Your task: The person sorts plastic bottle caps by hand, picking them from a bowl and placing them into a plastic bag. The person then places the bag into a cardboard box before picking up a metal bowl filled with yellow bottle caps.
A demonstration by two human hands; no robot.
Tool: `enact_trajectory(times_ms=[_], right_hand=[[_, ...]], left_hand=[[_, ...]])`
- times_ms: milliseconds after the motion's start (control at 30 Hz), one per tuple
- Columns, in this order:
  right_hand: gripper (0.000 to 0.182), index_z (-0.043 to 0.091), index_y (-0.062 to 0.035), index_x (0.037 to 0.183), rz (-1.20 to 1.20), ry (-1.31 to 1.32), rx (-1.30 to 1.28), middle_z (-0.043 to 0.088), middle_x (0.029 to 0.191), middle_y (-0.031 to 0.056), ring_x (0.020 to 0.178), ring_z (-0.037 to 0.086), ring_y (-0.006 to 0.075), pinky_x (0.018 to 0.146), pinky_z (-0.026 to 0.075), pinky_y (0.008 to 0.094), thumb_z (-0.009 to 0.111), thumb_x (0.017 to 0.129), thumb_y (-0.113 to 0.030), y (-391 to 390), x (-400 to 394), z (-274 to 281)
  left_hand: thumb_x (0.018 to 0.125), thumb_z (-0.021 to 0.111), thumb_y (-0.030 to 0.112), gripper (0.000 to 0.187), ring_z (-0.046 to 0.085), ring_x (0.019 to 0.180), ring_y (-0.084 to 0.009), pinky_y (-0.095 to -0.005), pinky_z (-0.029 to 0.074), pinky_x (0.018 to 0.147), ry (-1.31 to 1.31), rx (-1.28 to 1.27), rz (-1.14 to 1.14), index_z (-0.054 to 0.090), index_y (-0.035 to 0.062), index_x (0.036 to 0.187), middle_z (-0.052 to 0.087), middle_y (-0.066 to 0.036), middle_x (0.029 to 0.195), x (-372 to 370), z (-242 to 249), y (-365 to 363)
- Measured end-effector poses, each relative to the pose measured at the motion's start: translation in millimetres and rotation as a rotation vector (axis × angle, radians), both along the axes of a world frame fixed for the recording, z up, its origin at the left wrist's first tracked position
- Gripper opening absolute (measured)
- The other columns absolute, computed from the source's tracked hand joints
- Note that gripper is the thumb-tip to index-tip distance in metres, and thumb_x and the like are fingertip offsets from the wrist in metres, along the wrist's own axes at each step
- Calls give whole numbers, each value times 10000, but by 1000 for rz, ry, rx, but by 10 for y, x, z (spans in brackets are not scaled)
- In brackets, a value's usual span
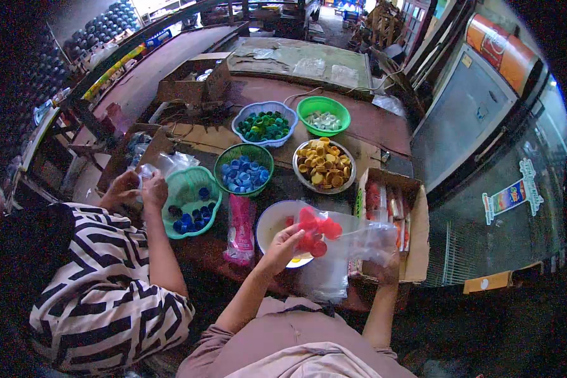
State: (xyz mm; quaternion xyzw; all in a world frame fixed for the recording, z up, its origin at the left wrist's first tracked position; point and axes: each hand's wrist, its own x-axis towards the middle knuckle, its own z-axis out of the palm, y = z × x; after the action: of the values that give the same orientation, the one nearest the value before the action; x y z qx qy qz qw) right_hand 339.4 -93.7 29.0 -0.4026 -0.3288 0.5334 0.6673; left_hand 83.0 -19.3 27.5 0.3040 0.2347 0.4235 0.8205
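Observation:
My left hand pinches a cluster of red bottle caps over a white bowl with a blue rim. Clear plastic film overlaps the caps' right side; I cannot tell if they are inside it. At the right, my right hand grips a crumpled clear plastic bag, its fingers partly hidden by the plastic. More clear plastic sheets hang between my two hands, in front of my body. Beside the bowl lies a pink printed packet.
Bowls hold blue caps, green caps, white caps, yellow caps and dark blue caps. A cardboard box of packets stands at right. At left, a person in a patterned sleeve handles clear plastic. A glass-door cooler stands right.

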Motion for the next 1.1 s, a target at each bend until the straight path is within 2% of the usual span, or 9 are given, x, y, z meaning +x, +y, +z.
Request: enact_trajectory(times_ms=[133, 233, 300, 400, 533, 633, 800, 900, 1100], right_hand=[[540, 418, 1, 1173, -70, 125, 11, 539, 1056, 121, 878, 575, 228, 748, 499, 347, 541, 648, -31, -7, 16, -66], [549, 404, 0, 1183, -53, 170, 25, 540, 1046, 123, 863, 580, 230, 735, 502, 347, 518, 646, 12, 45, -85, 35], [542, 409, -2, 1180, 51, 134, 47, 540, 1046, 119, 875, 575, 230, 742, 497, 352, 517, 649, 11, 112, -160, 204], [535, 412, 2, 1173, 50, 51, -59, 533, 1053, 124, 886, 568, 231, 751, 495, 358, 516, 648, 15, 131, 94, -159], [409, 516, -25, 1052, 44, -116, 10, 580, 981, 83, 864, 567, 184, 767, 471, 314, 594, 655, -82, 155, -38, -85], [395, 519, -23, 1044, 34, -92, 41, 580, 974, 77, 875, 561, 180, 780, 462, 312, 589, 658, -63, 168, -165, 42], [413, 497, -17, 1069, 16, -103, -59, 568, 996, 85, 901, 552, 195, 807, 450, 327, 574, 664, -21, 141, -195, -23], [593, 373, 30, 1189, -25, -159, -67, 504, 1090, 154, 955, 539, 242, 802, 480, 365, 558, 627, -8, 153, -138, -279], [606, 375, 16, 1207, 63, -7, -14, 518, 1081, 142, 962, 539, 229, 808, 479, 362, 551, 627, -4, 190, -315, -55]], left_hand=[[845, 498, 185, 364, 573, 916, -198, -335, 469, 810, 15, 8, 13, 443, 1, 1155, 560, -104, 1049, -24, 100, -47], [874, 461, 185, 327, 574, 885, -149, -301, 484, 758, 25, -40, 53, 453, -9, 1138, 571, -83, 1010, -26, 103, -48], [870, 471, 186, 326, 577, 862, -139, -293, 486, 749, 9, -35, 76, 457, -8, 1131, 576, -76, 984, -34, 22, -37], [864, 487, 184, 323, 581, 830, -128, -277, 492, 721, 65, 4, 112, 463, -9, 1122, 580, -67, 957, -49, -1, -59], [854, 501, 159, 322, 586, 802, -123, -257, 500, 679, 85, -5, 153, 461, -5, 1129, 580, -66, 969, -73, -69, -34], [848, 502, 139, 336, 586, 792, -121, -247, 500, 665, 280, 184, 190, 450, -1, 1149, 575, -72, 996, -87, 43, -58], [847, 492, 140, 377, 583, 803, -122, -242, 494, 681, 152, 46, 128, 421, 0, 1190, 560, -76, 1032, -189, -41, -55], [851, 482, 144, 393, 580, 813, -121, -239, 492, 678, 97, -35, 136, 402, 5, 1210, 554, -75, 1041, -238, -65, -3], [717, 638, 46, 604, 523, 976, -153, -283, 447, 811, 172, 69, 133, 348, 11, 1246, 507, -76, 1124, -360, 100, -50]])
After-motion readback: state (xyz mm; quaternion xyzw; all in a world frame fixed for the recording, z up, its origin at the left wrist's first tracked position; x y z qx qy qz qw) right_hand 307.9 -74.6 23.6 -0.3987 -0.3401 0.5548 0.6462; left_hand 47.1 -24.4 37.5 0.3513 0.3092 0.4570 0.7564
